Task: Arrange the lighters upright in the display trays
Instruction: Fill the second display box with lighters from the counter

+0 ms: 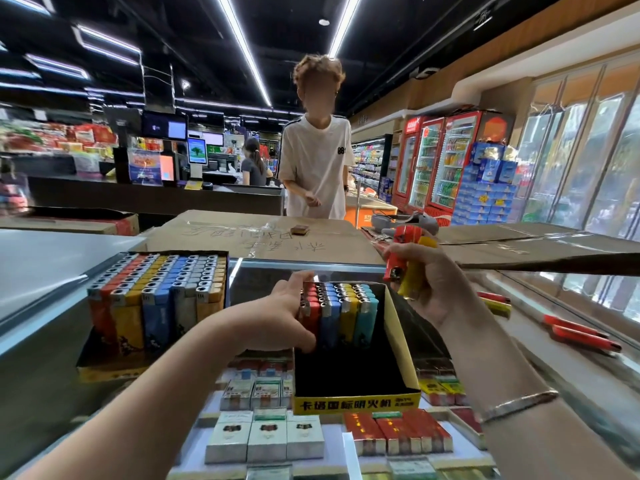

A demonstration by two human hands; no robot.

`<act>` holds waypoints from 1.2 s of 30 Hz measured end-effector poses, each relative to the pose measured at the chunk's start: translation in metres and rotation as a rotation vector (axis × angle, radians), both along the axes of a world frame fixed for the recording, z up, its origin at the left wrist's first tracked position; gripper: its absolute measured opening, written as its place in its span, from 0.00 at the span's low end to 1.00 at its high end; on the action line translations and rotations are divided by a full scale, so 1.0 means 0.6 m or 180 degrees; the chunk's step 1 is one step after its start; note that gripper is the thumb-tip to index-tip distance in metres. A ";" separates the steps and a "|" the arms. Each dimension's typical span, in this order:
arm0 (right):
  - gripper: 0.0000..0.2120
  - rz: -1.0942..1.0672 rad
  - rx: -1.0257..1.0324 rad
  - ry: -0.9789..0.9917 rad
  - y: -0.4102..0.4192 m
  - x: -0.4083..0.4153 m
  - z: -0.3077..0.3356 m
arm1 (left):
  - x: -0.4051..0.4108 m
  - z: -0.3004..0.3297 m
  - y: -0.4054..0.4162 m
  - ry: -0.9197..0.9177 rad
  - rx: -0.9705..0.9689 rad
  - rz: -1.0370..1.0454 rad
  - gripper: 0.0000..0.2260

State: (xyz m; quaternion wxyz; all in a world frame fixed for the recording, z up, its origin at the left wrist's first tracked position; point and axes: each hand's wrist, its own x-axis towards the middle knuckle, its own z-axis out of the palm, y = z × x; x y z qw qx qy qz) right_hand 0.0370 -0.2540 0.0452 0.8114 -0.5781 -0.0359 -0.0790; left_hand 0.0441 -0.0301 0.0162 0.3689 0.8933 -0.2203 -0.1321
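Left hand (277,317) clamps the lighter rows (337,311) in the tray (356,401); right hand (440,285), at two o'clock, pinches two lighters (405,261). Easing off could topple the rows.

We see a glass counter (540,341). Directly on it: full display tray (152,306) at left, half-filled yellow tray (356,400) in the middle, loose red and yellow lighters (575,332) at right, flattened cardboard (242,237) behind.

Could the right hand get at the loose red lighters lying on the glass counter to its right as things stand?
Probably not yet: the right hand already grips lighters, though nothing blocks the way to the loose red lighters.
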 end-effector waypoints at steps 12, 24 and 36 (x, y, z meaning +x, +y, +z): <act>0.23 0.0625 0.0160 -0.0514 0.049 -0.035 -0.013 | -0.047 0.025 -0.030 -0.1331 -0.1394 -0.0032 0.23; 0.15 0.0651 -0.0468 -0.0971 0.067 -0.045 -0.020 | -0.039 0.048 -0.008 -0.1078 -0.2777 0.0641 0.09; 0.19 -0.0560 -0.0491 -0.0365 0.036 -0.009 -0.038 | -0.056 0.069 0.036 -0.1516 -0.0601 -0.0404 0.09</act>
